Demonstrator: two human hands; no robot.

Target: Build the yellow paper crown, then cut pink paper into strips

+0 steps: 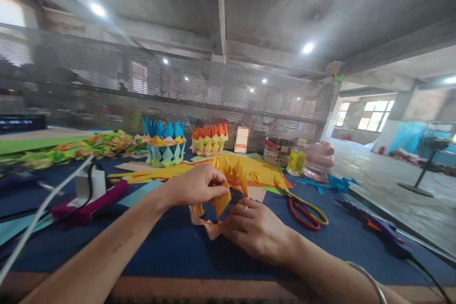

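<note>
Between thumb and fingers, my left hand (197,185) pinches a yellow folded paper piece (223,205). My right hand (254,228), with a ring on one finger, is closed on the near side of a paper ring (212,229) of peach strip. Pointed yellow folded pieces (235,171) stand up along its far side. Both hands are close together over the dark blue tabletop (160,251). My right fingers hide part of the ring, and its inner side is only partly visible.
Behind stand a blue-tipped paper basket (164,145) and a red-tipped one (210,140). Yellow paper sheets (267,173) lie beyond the hands. Scissors (308,211), a glue gun (381,230) and a bottle (297,159) are right; a power strip (85,204) is left.
</note>
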